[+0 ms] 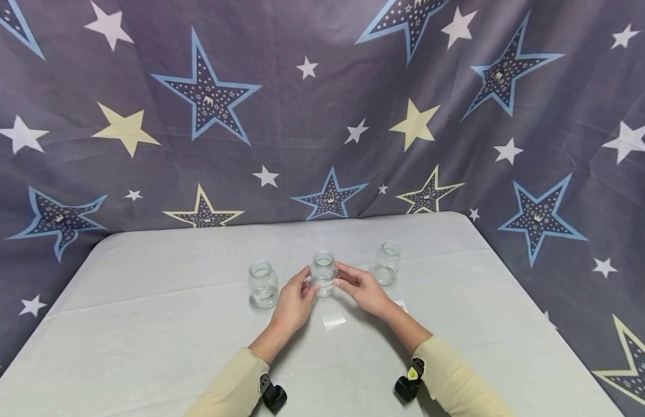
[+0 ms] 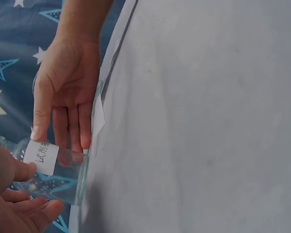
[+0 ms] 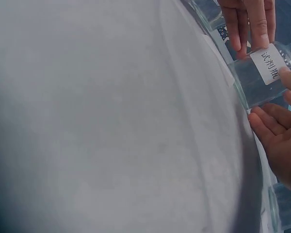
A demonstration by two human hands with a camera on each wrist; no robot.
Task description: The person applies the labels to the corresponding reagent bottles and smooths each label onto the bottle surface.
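Observation:
A clear glass jar [image 1: 323,272] stands upright on the table between both hands. On its side is a white label [image 3: 267,64] with handwritten characters. My left hand [image 1: 293,302] holds the jar from the left, its thumb at the label and its fingers around the side. From the right, my right hand [image 1: 365,291] holds the same jar, thumb on the label's other side. To the left stands a second glass jar [image 1: 262,284] with a label low on it. Beyond the right hand is a third glass jar [image 1: 387,266]; no label shows on it.
A small white paper piece [image 1: 333,321] lies on the cloth in front of the middle jar. Another white piece [image 1: 401,304] is partly hidden by the right wrist. The pale-covered table [image 1: 145,336] meets a star-patterned curtain [image 1: 312,127] at the back.

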